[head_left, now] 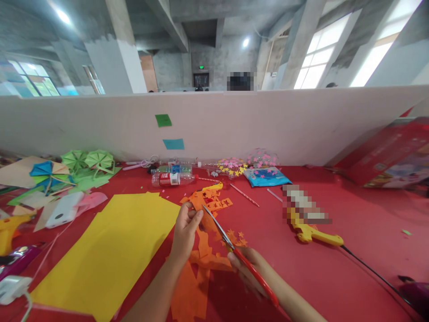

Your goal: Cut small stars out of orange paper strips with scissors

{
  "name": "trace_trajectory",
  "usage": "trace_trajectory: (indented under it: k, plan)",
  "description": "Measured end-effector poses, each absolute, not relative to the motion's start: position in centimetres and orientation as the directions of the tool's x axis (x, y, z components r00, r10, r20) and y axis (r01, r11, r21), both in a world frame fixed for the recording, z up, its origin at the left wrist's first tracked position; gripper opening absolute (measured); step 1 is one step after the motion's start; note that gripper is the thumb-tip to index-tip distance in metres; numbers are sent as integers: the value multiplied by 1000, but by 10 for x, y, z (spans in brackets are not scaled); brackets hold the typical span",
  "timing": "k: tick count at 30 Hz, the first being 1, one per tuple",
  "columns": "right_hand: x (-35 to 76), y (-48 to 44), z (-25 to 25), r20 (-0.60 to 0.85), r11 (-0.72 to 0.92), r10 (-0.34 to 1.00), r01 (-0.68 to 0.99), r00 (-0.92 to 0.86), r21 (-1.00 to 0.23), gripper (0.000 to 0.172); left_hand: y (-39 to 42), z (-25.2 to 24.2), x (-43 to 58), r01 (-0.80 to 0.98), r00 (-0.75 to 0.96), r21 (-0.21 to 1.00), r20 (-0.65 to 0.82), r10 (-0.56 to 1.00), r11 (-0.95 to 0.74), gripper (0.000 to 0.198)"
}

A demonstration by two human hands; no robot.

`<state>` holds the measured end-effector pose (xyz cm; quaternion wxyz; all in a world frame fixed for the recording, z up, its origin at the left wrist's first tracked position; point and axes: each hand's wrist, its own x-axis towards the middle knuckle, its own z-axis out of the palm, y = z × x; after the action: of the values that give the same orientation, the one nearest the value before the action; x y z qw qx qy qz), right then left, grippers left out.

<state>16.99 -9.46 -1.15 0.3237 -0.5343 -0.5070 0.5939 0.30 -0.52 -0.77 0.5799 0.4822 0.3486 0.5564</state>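
My left hand (pixel 186 230) pinches a piece of orange paper (pixel 198 199) between thumb and fingers. Red-handled scissors (pixel 246 264) are gripped in my right hand (pixel 256 273), their blades pointing up and left with the tips at the paper's edge. Whether the blades are cutting into it I cannot tell. Below and around my hands lie orange paper scraps (pixel 189 290), strips with star-shaped holes (pixel 221 203) and small orange cut-out stars (pixel 237 237). My right hand's fingers are partly hidden behind the handles.
Yellow sheets (pixel 117 250) lie to the left. Plastic bottles (pixel 174 179), balloons with stars (pixel 234 167) and a blue packet (pixel 268 176) line the white partition (pixel 214 125). A yellow glue gun (pixel 315 235) with a cord rests at right, paper umbrellas (pixel 98 159) at far left.
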Motion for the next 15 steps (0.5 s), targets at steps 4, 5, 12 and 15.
trace_trajectory:
  k: [4,5,12,15]
  plan:
    - [170,-93,-13,-296,-262,939,194,-176,-945,54,-4,-6,1,-291,110,953,116,987,-79,26]
    - [171,-92,-14,-296,-260,939,204,-176,-944,56,-3,-6,0,-281,99,956,112,989,-80,24]
    - [173,-90,-20,-317,-270,917,211,-242,-940,61,-2,-6,1,-308,96,950,83,992,-50,22]
    - [171,-93,-23,-320,-280,910,178,-265,-943,65,-4,-10,3,-331,125,942,99,987,-53,22]
